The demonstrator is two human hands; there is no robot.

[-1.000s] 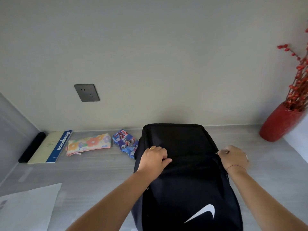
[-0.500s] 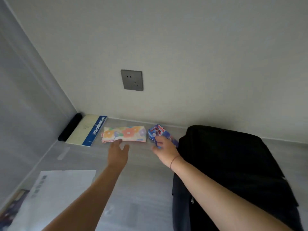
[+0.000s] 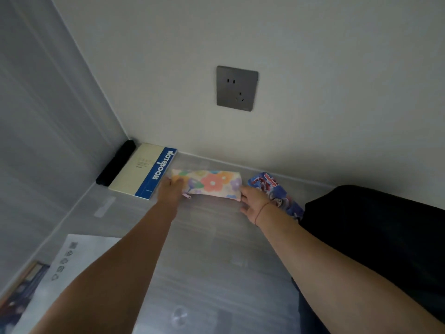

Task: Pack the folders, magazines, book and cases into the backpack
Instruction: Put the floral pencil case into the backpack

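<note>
A flowered fabric case [image 3: 212, 183] lies on the grey desk near the back wall. My left hand [image 3: 169, 190] grips its left end, and my right hand [image 3: 254, 201] holds its right end with fingers under the corner. Just right of it lies a blue cartoon-printed case [image 3: 272, 189], partly behind my right wrist. A cream and blue notebook [image 3: 144, 171] lies to the left, touching the flowered case's corner. The black backpack [image 3: 385, 235] rests on the desk at the right. A white folder [image 3: 72, 263] and a magazine [image 3: 19, 292] lie at the lower left.
A black roll-shaped object [image 3: 115, 162] sits in the back left corner against the side wall. A grey wall socket [image 3: 237, 88] is on the back wall above the cases. Bare grey desk [image 3: 216, 249] lies between my arms.
Both hands left the backpack and reached left to the flowered case. The left hand closed on its left end; the right hand moved from the blue case to its right end.
</note>
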